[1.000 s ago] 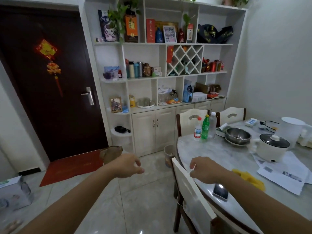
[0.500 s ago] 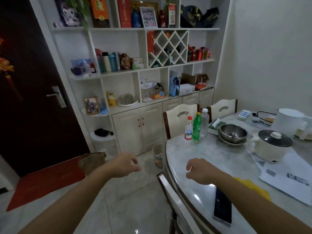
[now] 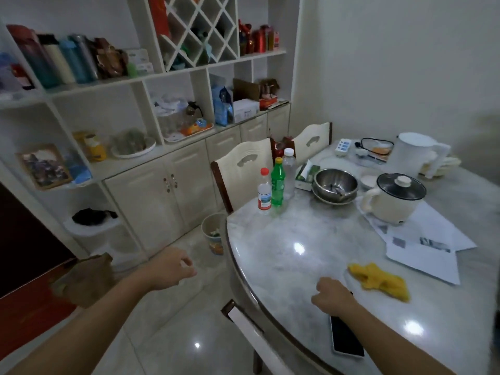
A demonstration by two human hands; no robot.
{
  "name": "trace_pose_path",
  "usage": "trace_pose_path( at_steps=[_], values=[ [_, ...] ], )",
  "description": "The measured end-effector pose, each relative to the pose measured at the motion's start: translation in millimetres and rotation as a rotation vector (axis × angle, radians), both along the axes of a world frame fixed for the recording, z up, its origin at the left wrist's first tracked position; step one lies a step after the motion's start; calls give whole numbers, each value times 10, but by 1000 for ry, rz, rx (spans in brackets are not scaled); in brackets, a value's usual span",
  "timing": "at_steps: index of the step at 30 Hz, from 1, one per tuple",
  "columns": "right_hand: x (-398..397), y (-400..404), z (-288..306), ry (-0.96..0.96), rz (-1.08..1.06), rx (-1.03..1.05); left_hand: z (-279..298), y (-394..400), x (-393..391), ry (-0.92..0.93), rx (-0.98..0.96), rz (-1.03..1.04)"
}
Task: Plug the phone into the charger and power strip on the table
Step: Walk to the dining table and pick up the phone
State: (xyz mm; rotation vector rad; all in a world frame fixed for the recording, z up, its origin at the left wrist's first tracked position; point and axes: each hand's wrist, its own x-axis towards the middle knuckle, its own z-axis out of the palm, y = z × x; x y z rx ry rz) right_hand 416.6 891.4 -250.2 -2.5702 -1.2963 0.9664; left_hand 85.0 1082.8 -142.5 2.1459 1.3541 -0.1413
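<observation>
The phone (image 3: 346,337) lies face-up at the near edge of the marble tabletop (image 3: 284,255), partly under the forearm, while the right hand (image 3: 334,295) hovers beyond it, loosely curled and empty. The left hand (image 3: 173,267), also half-closed and empty, hangs over the floor. A sweep of that forearm could knock the phone off; the power strip (image 3: 343,146) sits at the far edge, a long reach past the bottles (image 3: 277,185) and steel bowl (image 3: 335,182).

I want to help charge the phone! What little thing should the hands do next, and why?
Probably lower the right hand and pick up the phone. It lies flat near the table's close edge, just beside that wrist, and neither hand holds anything. The power strip sits far across the table, so the phone likely has to be carried there.
</observation>
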Motion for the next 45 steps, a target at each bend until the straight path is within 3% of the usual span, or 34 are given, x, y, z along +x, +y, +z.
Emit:
trace_pose_path(
  at_steps=[8,14,21,28,32,39,45],
  values=[
    [-74,-89,-319,-126,-454,-205,-283,941,80,50,-63,-157],
    [-123,-66,-468,-66,-646,-249,-285,1372,222,48,-85,-233],
    [1,63,-575,-160,-680,-292,-528,1916,433,81,-91,-311],
    [342,145,-670,-64,-727,-303,-760,2582,922,114,-136,-394],
    [370,275,-722,-131,-703,-278,-850,2953,1182,119,-158,-447],
    [231,1001,-653,-134,-847,-186,-901,3511,1567,83,-149,-564],
    [88,1890,-274,-224,-833,-124,-842,4036,1774,56,-122,-671]
  ],
)
